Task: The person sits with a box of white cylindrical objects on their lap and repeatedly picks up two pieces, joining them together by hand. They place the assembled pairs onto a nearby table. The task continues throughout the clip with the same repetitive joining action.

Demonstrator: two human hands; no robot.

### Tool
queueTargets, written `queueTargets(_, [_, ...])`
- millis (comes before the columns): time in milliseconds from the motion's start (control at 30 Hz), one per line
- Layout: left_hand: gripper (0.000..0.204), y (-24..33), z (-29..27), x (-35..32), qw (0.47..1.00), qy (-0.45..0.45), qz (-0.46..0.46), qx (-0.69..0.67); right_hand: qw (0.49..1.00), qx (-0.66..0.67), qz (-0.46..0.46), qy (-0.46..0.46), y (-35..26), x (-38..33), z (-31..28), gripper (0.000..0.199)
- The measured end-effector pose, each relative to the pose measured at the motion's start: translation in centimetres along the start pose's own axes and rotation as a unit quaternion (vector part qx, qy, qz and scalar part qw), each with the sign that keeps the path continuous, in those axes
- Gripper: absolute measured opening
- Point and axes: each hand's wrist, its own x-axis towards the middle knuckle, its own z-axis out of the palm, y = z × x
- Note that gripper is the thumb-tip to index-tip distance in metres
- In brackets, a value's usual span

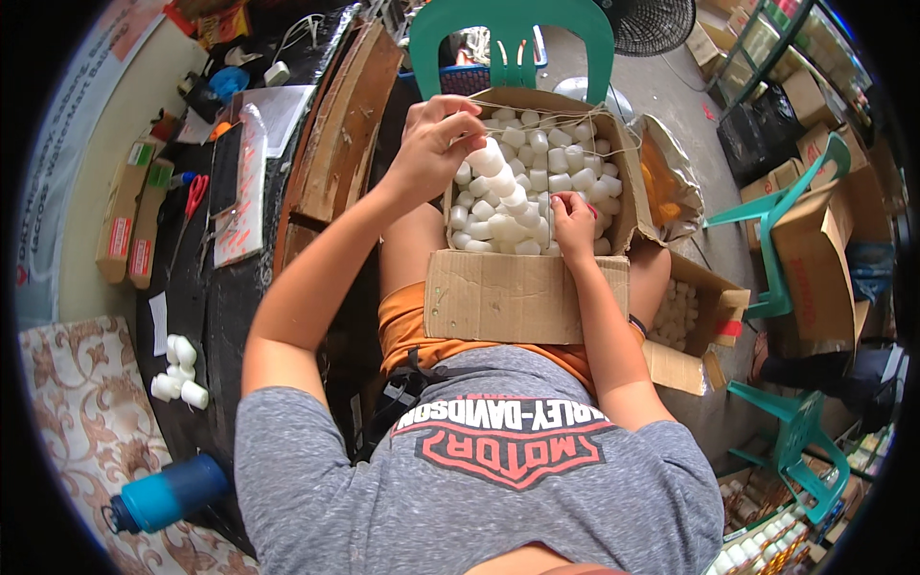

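Observation:
A cardboard box full of small white barrel-shaped pieces sits between my knees, its near flap folded down toward my lap. Over its left side, my left hand pinches the top end of a row of white pieces, which hangs slanting down into the box. My right hand is closed at the box's right side, just above the loose pieces. A thin, straight line runs beside its fingertips. Something small and red shows by that hand, too small to name.
A green chair stands beyond the box. To the right are a second cardboard box of white pieces and an orange-lined sack. On the left table lie red scissors, several white pieces and a blue bottle.

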Motion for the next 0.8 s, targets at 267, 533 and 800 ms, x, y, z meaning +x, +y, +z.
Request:
queueTargets(267, [0.006, 6.0, -5.3, 2.8, 0.993, -0.111, 0.005, -0.032, 1.000, -0.004, -0.023, -0.017, 0.2, -0.2, 0.1, 0.017])
queueTargets(533, [0.021, 11.0, -11.8, 2.2, 0.821, -0.370, 0.328, 0.285, 1.000, -0.005, -0.004, -0.028, 0.4, 0.0, 0.0, 0.018])
queueTargets(800, [0.019, 9.2, -15.4, 1.7, 0.848, -0.414, 0.077, 0.321, 0.997, -0.034, -0.018, -0.067, 0.6, -0.2, 0.6, 0.019])
